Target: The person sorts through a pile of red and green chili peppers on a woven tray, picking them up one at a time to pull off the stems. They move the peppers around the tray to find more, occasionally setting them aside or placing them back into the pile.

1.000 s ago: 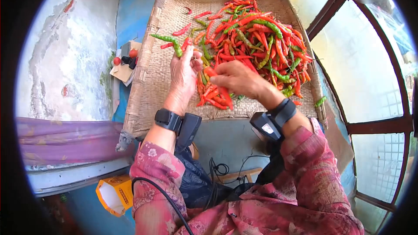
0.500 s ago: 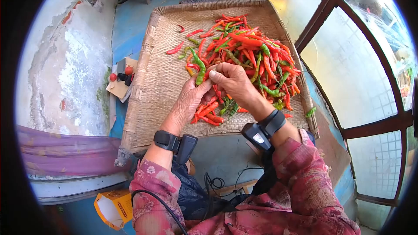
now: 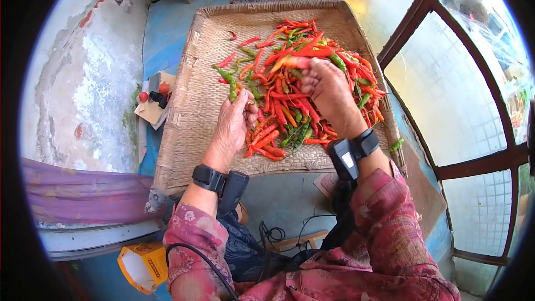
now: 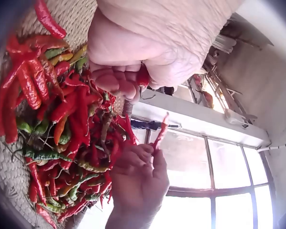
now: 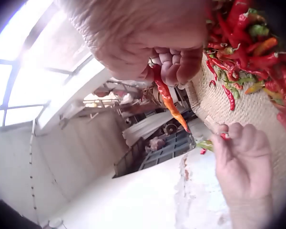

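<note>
My left hand, over the left side of the chili peppers, holds a green chili pepper pointing away from me. In the left wrist view a red chili pepper also shows between its thumb and curled fingers. My right hand is farther forward, over the main pile. Its thumb and fingers pinch the stem end of a long red-orange chili pepper, whose tip points left in the head view. Below my left hand lies a smaller group of red chili peppers.
The chili peppers lie in a shallow woven tray with a raised rim. A few loose ones are scattered toward its far left. Windows stand to the right, a peeling wall to the left. A yellow box sits low at the left.
Half a second ago my hands were together. Since then my right hand has moved forward and right with the red-orange chili pepper, while my left has shifted slightly left, still holding the green one.
</note>
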The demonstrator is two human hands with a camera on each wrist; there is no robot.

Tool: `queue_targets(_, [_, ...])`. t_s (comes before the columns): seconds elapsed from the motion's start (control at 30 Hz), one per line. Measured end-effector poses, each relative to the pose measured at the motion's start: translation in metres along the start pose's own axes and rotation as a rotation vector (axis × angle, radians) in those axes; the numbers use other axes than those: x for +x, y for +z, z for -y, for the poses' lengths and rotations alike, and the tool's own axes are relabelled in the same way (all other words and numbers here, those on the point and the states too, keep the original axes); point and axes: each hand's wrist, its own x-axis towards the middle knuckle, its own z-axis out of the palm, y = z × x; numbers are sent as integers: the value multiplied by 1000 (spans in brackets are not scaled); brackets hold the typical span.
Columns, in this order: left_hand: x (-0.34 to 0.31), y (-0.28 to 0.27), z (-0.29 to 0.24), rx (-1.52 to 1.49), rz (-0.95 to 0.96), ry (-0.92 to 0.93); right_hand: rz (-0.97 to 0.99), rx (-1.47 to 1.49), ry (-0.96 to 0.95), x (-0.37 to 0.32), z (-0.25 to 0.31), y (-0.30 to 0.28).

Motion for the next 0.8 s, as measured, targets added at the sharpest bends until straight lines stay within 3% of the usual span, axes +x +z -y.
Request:
queue_targets(0.07, [-2,3,-1,27,6,5,-18,400,3,8,5,-5])
queue_targets(0.13, [-3,5,1,149,28,17,-120,527,-13,8,2,-6])
queue_targets(0.2, [-6,9,-1,169,67,17,-1,276,165,3,-2,-5])
queue_targets(0.23, [-6,10,-2,200,129,-37,34,-15,269,0,-5,3])
queue_targets(0.27, [-7,13,-2,230,192,-91,2,-312,288,-10,-10,15])
queue_targets(0.33, [-9,19,-3,238,238,-89,305,-672,158,-16,-20,19])
queue_targets(0.43, [-11,17,-5,388,392,-175,348,-633,219,-20,-21,19])
queue_targets(0.53, [-12,17,-5,538,414,-194,298,-661,183,-21,-21,21])
queue_targets(0.57, [-12,17,-3,538,414,-195,314,-837,13,-17,-27,15])
queue_targets(0.67, [-12,17,-3,503,387,-241,217,-1024,-57,-13,-27,10])
queue_targets(0.73, [-12,17,-6,444,245,-172,126,-887,-26,-7,-19,7])
queue_targets(0.8, [-6,7,-3,444,212,-154,44,-472,64,-1,-3,4])
